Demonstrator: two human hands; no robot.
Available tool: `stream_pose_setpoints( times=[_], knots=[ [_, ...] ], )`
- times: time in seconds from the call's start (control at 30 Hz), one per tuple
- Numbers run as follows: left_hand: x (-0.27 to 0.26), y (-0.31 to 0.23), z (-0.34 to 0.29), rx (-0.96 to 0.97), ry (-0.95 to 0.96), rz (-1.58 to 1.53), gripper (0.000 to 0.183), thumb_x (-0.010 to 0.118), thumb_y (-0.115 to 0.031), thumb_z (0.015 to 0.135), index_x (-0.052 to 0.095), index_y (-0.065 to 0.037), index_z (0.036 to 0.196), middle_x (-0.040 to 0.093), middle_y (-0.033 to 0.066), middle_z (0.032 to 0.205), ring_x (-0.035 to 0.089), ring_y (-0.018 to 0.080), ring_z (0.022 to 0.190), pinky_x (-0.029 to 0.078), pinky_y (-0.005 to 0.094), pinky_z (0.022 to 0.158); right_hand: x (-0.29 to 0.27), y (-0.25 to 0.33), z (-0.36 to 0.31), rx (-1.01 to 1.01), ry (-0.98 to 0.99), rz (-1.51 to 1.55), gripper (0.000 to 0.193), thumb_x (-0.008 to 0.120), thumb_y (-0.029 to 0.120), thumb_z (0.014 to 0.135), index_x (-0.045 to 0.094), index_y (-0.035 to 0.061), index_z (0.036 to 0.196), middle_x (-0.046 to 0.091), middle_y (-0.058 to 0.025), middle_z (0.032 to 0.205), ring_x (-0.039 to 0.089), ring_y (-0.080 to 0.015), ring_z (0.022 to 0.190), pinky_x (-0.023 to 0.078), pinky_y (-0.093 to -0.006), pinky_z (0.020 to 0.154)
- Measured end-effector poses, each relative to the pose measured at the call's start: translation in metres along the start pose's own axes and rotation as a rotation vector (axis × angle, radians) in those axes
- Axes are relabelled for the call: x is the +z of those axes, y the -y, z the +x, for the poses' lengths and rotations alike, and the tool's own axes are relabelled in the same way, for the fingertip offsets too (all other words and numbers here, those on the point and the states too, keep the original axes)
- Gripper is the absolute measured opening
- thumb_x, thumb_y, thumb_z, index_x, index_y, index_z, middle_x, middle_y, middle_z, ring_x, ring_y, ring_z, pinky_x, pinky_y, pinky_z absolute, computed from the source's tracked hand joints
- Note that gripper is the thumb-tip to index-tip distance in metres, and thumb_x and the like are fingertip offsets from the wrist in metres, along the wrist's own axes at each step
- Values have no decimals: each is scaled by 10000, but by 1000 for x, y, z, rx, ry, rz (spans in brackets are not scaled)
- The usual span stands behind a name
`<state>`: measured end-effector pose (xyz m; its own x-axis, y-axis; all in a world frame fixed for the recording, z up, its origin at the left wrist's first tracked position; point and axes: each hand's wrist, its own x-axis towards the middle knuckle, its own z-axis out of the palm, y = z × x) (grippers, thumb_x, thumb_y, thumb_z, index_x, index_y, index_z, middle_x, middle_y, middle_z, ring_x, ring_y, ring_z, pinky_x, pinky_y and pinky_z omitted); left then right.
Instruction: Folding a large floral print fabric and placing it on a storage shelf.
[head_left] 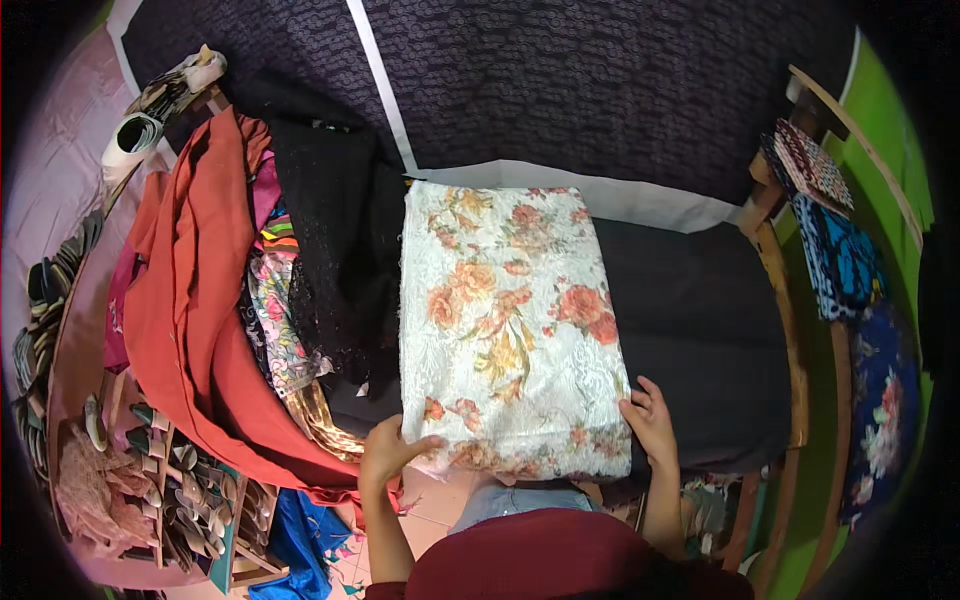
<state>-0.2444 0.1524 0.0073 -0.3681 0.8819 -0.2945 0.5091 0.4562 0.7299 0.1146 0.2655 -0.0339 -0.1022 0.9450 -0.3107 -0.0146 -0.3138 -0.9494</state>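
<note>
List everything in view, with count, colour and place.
floral cloth: 1, white and orange, centre
black cloth: 1, black, left of centre
red cloth: 1, orange-red, left
patterned cloths: several, mixed, between red and black
dark cover: 1, black, right of centre
folded cloths: several, mixed, right
blue cloth: 1, blue, lower left
shoe-shaped pieces: many, mixed, left
bundle: 1, brownish pink, lower left
backdrop: 1, dark patterned, top
shirt: 1, dark red, bottom
left hand: 1, bare, floral cloth's near-left corner
right hand: 1, bare, its right edge
</note>
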Motion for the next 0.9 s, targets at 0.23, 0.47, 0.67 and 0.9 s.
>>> stream_pose_setpoints(
  times=[0.23, 0.47, 0.67, 0.9],
  knots=[
    [-6, 34, 26, 170, 269, 161, 311, 778, -226, 621, 644, 27, 745, 573, 11, 577, 504, 101, 500, 408, 280, 493, 17, -1, -28, -181, 44, -652, 588, 702, 139, 739, 404, -15, 1221, 604, -168, 942, 582, -171, 903, 467, -266, 737],
    [-6, 45, 14, 194, 442, -671, 385, 682, -129, 723, 553, 29, 1050, 616, 52, 879, 568, 118, 753, 455, 263, 679, 31, 19, -55, -247, 72, 52, 564, 697, 34, 705, 412, 6, 1190, 595, -40, 855, 566, -73, 689, 453, -197, 591],
    [-2, 64, 3, 143, 406, -999, 415, 647, -128, 751, 523, 41, 1109, 603, 71, 992, 569, 131, 854, 452, 264, 764, 42, -4, -62, -382, 91, 205, 525, 682, 35, 731, 419, 0, 1184, 575, -50, 988, 554, -93, 840, 452, -229, 711],
    [31, 117, 18, 277, 542, -469, 415, 730, -198, 714, 587, 24, 1034, 621, 69, 960, 561, 127, 862, 450, 274, 765, 47, -91, -55, -467, -173, 52, 503, 663, 42, 755, 391, 32, 1177, 560, -79, 996, 544, -115, 838, 456, -232, 693]
  ],
)
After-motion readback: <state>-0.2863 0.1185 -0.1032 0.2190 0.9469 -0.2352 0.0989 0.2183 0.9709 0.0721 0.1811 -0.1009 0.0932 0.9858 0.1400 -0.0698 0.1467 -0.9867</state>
